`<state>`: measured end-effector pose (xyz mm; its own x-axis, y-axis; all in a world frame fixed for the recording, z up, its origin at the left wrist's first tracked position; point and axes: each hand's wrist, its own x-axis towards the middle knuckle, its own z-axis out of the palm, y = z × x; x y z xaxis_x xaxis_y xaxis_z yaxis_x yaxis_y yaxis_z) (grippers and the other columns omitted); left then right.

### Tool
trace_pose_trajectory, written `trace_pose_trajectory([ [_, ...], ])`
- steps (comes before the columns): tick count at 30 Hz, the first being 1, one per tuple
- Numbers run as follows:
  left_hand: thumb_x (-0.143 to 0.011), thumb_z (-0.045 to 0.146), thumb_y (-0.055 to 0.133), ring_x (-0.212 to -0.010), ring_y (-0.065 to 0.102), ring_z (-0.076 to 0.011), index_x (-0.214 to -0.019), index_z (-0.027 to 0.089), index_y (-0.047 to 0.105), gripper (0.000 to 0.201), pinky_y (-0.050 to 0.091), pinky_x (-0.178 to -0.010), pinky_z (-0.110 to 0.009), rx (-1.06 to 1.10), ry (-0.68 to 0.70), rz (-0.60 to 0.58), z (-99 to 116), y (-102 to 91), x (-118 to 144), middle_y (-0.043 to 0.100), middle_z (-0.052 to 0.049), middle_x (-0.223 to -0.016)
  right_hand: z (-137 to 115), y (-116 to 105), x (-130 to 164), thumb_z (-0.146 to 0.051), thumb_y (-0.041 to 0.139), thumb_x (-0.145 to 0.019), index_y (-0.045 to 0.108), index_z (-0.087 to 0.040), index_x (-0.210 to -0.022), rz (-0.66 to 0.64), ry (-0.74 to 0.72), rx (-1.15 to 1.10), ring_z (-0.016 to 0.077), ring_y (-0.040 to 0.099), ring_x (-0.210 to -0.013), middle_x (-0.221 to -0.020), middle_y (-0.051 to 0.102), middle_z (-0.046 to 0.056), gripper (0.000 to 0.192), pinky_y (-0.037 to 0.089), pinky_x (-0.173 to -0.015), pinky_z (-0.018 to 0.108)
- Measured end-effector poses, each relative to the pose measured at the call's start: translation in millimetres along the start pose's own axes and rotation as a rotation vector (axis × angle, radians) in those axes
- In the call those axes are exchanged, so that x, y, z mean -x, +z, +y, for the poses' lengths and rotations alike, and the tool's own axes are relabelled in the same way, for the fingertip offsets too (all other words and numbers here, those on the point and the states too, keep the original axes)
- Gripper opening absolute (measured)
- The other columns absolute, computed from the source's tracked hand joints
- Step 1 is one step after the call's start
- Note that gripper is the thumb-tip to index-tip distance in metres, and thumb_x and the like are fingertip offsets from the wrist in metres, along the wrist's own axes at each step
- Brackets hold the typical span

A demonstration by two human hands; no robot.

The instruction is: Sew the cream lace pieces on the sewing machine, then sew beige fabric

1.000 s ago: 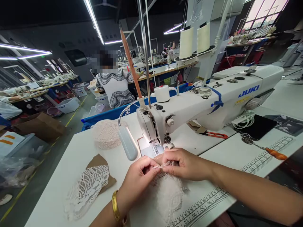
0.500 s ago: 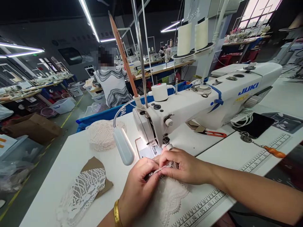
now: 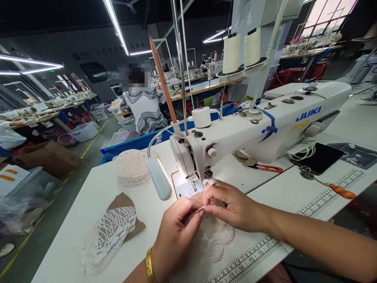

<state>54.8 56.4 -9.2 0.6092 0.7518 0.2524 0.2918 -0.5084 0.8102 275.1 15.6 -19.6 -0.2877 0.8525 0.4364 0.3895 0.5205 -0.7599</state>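
Note:
Both hands meet in front of the sewing machine (image 3: 232, 135), pinching the edge of a pale lace piece (image 3: 219, 239). My left hand (image 3: 179, 226), with a gold bangle at the wrist, has thumb and forefinger closed on the edge. Close beside it, my right hand (image 3: 232, 204) grips the same edge in its fingertips. The lower part of the lace, with a scalloped border, hangs toward the table's front. Just behind the fingers are the lit needle plate and presser foot (image 3: 193, 185). Part of the lace is hidden under my hands.
White lace on a brown piece (image 3: 116, 232) lies to the left, with a pile of lace pieces (image 3: 132, 167) behind it. A grey lamp (image 3: 159, 179) stands beside the needle. Orange snips (image 3: 268, 168), a black phone (image 3: 319, 157) and a printed ruler (image 3: 253, 255) are at right. A person (image 3: 144, 104) sits beyond.
The view has shifted slightly, so the scene sits a little further right and more of the needle plate shows. Both hands keep their pinch on the lace, with fingertips slightly rearranged along its edge.

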Motion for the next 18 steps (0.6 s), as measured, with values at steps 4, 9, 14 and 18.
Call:
trace_pose_trajectory([
  [4,-0.101,0.039,0.062,-0.084,0.063,-0.0184,-0.088,0.022,0.067,0.023,0.052,-0.076,-0.029,0.113,-0.086,-0.141,33,-14.1,16,0.067,-0.004,-0.088,-45,-11,10,-0.036,0.059,-0.105,0.061,-0.021,-0.095,-0.133,0.169,-0.160,0.0148,0.054,-0.076,-0.086,0.062,-0.002,0.018,0.042,-0.070,0.027],
  [9,-0.104,0.052,0.052,-0.071,0.057,-0.0170,-0.087,0.021,0.060,0.036,0.045,-0.061,-0.027,0.181,-0.296,-0.345,33,-14.5,11,0.061,-0.002,-0.079,-51,-5,-1,-0.026,0.065,-0.096,0.061,-0.021,-0.087,-0.175,0.387,-0.174,0.0154,0.055,-0.077,-0.086,0.063,-0.002,0.012,0.041,-0.068,0.026],
  [14,-0.102,0.030,0.047,-0.068,0.052,-0.0205,-0.074,0.023,0.048,0.029,0.042,-0.063,-0.033,-0.479,-0.033,-0.025,-18,8.9,-11,0.058,-0.002,-0.075,5,22,-26,-0.007,0.059,-0.091,0.054,-0.020,-0.079,-0.106,0.346,0.298,0.0180,0.055,-0.078,-0.082,0.063,0.000,0.018,0.038,-0.071,0.029],
  [18,-0.101,0.015,0.047,-0.082,0.059,-0.0251,-0.096,0.020,0.063,0.018,0.050,-0.073,-0.039,-0.724,0.302,0.114,-33,13.9,-10,0.067,-0.008,-0.097,23,30,-31,-0.008,0.058,-0.092,0.059,-0.021,-0.084,-0.044,0.307,0.412,0.0197,0.057,-0.080,-0.083,0.063,0.002,0.015,0.039,-0.073,0.030],
])
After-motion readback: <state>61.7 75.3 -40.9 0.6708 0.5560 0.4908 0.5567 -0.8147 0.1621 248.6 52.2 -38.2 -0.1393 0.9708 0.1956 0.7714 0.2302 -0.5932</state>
